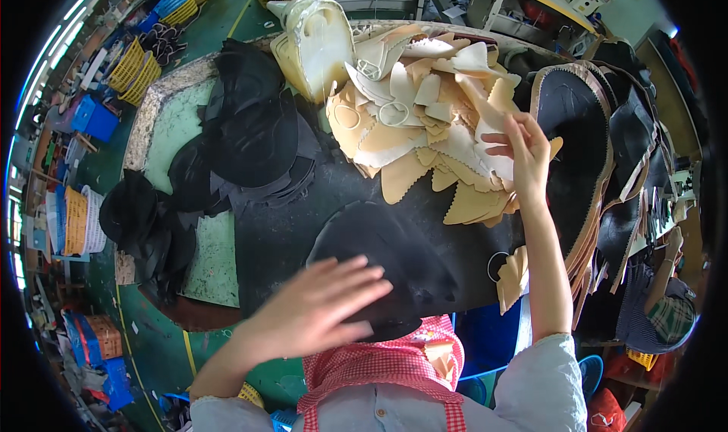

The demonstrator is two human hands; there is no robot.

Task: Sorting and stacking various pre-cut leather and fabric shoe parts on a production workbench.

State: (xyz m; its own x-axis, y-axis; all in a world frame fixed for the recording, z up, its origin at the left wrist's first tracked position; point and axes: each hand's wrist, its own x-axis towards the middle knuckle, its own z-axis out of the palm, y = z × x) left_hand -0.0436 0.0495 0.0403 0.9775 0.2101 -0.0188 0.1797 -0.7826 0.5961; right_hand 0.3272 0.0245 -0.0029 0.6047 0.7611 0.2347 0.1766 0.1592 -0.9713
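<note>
My left hand (326,307), slightly blurred and with its fingers apart, is over the near left side of a black rounded sheet piece (379,257) on the dark worktop. Whether its fingertips touch the piece I cannot tell. At the right edge of a heap of beige and cream cut pieces (432,140), many with zigzag edges, is my right hand (525,151). Its fingers are stretched and apart, close against the beige pieces, with no piece plainly gripped. On the left side of the table stand overlapping stacks of black curved pieces (258,144).
A cut-open whitish plastic container (318,45) stands behind the heap. Large black zigzag-edged sheets (572,128) hang over the table's right side. A loose beige piece (513,280) lies near the front edge, above a blue bin (489,337). Another person (667,303) is at the far right.
</note>
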